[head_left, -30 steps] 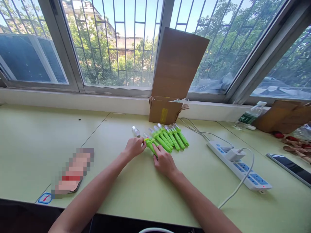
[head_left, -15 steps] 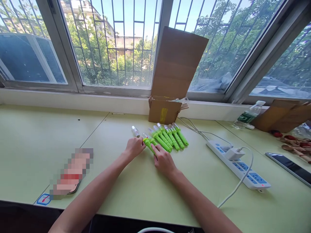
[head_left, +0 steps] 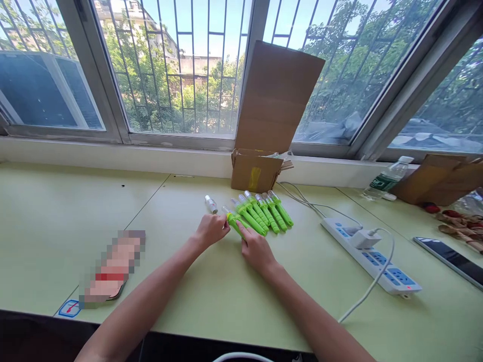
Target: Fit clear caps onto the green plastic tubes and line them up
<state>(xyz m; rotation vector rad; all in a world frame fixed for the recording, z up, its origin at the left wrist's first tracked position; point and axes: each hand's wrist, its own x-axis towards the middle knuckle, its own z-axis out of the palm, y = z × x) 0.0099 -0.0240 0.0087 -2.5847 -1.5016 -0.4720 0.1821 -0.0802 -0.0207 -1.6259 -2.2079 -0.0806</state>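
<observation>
Shift: both hands have slid slightly rightward since the earlier frame, the left hand point(head_left: 212, 230) and right hand point(head_left: 259, 250) bringing the green stick point(head_left: 234, 224) closer to the row of green sticks point(head_left: 260, 216).
Left hand: I see its fingers pinched in at the collar end; how firmly, I cannot tell.
Right hand: thumb and fingers are clamped on the handle.
Green stick: it slants between the two hands at the row's left end, collar pointing away from me; whether it touches the table point(head_left: 188, 301), I cannot tell.
Clear tip: one point(head_left: 225, 208) shows just past the left fingertips; I can't tell if it belongs to this stick or its neighbour.
Steady grip: I would keep the right hand still and leave fine work at the collar to the left fingertips, working along the stick to avoid bending it.
Loose tube: it lies point(head_left: 211, 204) just beyond the left knuckles; I'd watch for a nudge that could roll it.
Neighbours: I would keep the handle from pushing the row askew.
</observation>
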